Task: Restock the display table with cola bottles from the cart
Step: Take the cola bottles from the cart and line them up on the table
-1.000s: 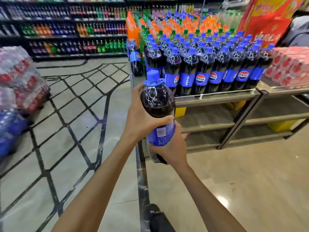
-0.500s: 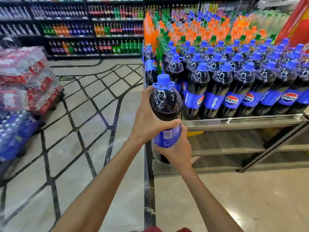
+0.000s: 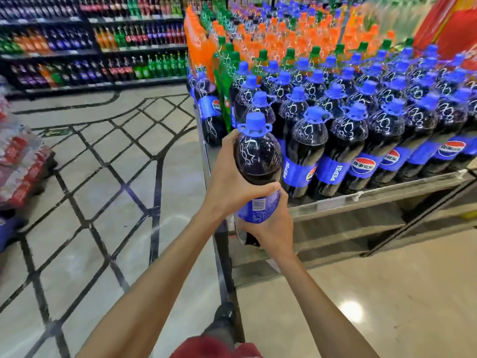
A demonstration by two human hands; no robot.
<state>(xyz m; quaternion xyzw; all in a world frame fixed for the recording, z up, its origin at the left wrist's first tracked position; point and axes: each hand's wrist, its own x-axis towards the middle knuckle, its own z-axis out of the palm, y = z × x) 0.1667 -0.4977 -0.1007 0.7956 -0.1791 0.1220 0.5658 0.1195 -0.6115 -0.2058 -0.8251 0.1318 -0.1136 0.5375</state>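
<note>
A dark plastic cola bottle (image 3: pixel 258 161) with a blue cap is held upright, left hand (image 3: pixel 232 187) gripping its middle, right hand (image 3: pixel 271 228) its lower part. Just beyond them, the grey metal display table (image 3: pixel 374 197) looks nearly full; this bottle awaits placing.

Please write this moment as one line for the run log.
cola bottle: upright, near display table corner, not yet set down | left hand: grips its middle | right hand: grips its lower part
</note>
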